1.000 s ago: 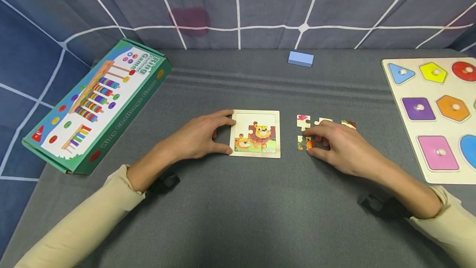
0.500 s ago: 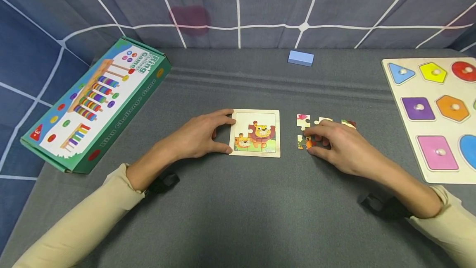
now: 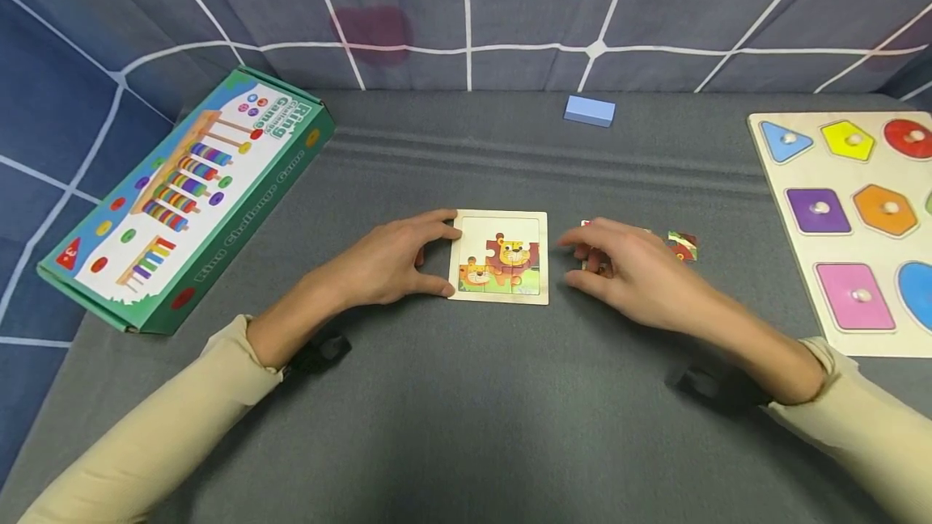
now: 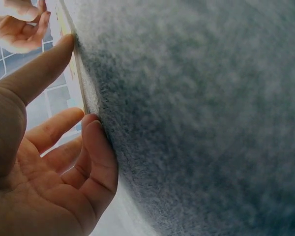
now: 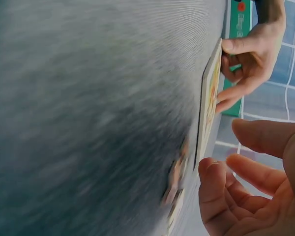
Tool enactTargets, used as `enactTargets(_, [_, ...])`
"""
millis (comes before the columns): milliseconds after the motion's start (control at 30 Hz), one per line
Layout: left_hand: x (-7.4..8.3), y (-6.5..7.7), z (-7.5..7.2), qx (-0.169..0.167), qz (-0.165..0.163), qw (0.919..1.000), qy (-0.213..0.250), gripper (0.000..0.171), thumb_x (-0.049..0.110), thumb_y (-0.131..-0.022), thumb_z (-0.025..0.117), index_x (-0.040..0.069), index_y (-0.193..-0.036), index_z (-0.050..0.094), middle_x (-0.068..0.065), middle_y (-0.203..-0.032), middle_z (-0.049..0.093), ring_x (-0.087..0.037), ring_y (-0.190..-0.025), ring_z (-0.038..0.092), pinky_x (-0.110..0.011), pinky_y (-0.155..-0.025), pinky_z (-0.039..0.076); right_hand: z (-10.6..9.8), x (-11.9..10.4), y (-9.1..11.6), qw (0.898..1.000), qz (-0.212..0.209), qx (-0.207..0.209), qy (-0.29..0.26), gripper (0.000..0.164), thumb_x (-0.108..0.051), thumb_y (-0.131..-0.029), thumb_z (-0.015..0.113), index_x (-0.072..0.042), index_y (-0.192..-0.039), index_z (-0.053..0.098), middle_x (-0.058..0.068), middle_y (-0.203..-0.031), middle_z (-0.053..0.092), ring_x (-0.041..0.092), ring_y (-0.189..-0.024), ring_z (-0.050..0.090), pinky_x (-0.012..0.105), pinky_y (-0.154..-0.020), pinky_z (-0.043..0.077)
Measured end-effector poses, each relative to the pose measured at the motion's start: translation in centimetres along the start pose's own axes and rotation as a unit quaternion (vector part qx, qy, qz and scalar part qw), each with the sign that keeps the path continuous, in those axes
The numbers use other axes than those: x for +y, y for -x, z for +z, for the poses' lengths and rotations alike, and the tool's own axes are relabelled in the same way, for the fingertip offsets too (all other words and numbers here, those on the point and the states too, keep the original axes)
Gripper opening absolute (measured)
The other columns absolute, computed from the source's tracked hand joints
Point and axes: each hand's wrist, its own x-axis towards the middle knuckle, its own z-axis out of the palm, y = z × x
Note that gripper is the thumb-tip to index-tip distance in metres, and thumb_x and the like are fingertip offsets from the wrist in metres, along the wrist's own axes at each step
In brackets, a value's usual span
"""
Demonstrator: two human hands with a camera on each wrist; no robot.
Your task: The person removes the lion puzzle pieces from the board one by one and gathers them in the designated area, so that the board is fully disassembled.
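My left hand (image 3: 389, 261) touches the left edge of a square wooden puzzle tray (image 3: 542, 257) with its thumb and fingertips spread apart along that edge. Joined puzzle pieces (image 3: 513, 257) in the tray's lower and right parts show a lion and a cub. My right hand (image 3: 633, 269) hovers just right of the tray, thumb and fingers parted, nothing visible between them in the right wrist view. Loose puzzle pieces (image 5: 174, 177) lie under that hand, mostly hidden from the head view. One more loose piece (image 3: 683, 246) shows beyond its knuckles.
A green ring game box (image 3: 196, 192) lies at the left. At the right is a knobbed shape board (image 3: 801, 265). A small blue block (image 3: 589, 111) sits at the back, near the grey cloth wall (image 3: 531, 6) with white lines.
My right hand has moved left from the loose pieces toward the tray, its fingers now spread wider, and the far loose piece shows more. My left hand stays at the tray's edge.
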Motion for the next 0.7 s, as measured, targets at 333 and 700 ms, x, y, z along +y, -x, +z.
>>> enactTargets(333, [0.1,-0.1,0.0,-0.008,-0.006,0.9999,0.003,0.066,0.031,-0.082,0.082,0.007,-0.138,0.056,-0.006,-0.154,0.037,-0.014,-0.075,0.051,-0.033,-0.071,0.042,1.8,-2.2,-3.2,0.998,0.007,-0.053,-0.029,0.034,-0.011,-0.086,0.074,-0.006,-0.119,0.065,0.001,-0.091,0.059,0.015,-0.079,0.055,0.034,-0.070,0.043])
enactTargets(700, [-0.1,0.0,-0.1,-0.009,-0.004,0.9999,0.008,0.066,0.032,-0.083,0.082,0.008,-0.138,0.056,-0.005,-0.155,0.037,-0.014,-0.075,0.052,-0.033,-0.070,0.043,3.1,-3.2,-6.0,0.997,0.017,-0.075,-0.002,0.039,-0.015,-0.086,0.075,-0.003,-0.122,0.066,0.006,-0.097,0.058,0.018,-0.073,0.051,0.035,-0.066,0.041])
